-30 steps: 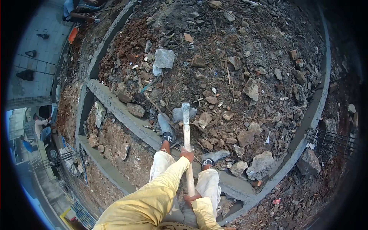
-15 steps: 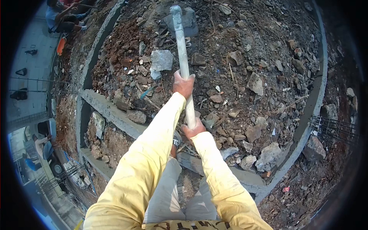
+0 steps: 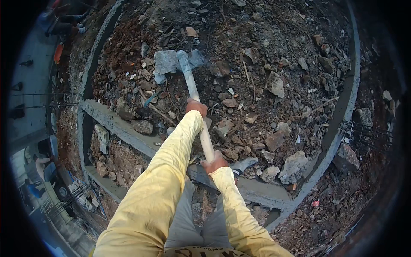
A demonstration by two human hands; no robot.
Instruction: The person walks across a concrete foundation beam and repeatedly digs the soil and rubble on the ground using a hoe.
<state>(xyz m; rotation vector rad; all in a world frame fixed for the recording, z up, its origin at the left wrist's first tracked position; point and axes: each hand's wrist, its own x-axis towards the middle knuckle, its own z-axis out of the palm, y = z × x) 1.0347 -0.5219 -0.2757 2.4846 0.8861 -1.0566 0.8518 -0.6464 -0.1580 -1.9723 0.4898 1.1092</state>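
Both my hands are wrapped round the pale handle of a hoe point(image 3: 194, 91). My left hand point(image 3: 196, 107) grips it about midway along, and my right hand point(image 3: 214, 162) is closed near the lower end. At the far end, the grey hoe blade point(image 3: 196, 59) rests against the soil. Just left of it lies a squarish grey concrete chunk point(image 3: 165, 62), partly behind the hoe's socket; I cannot tell whether they touch. Loose dark earth and stones surround the blade.
A low concrete beam point(image 3: 120, 126) crosses before my legs, joined to a right-hand beam point(image 3: 356, 73). Large rocks point(image 3: 293, 168) lie in the near right corner. Rebar point(image 3: 368, 136) sticks out at right. People point(image 3: 63, 25) sit at upper left, beside an orange object point(image 3: 58, 53).
The hoe blade has come down and toward me, from beyond the concrete chunk to beside it. Both hands have moved lower with the handle, and the view has shifted slightly.
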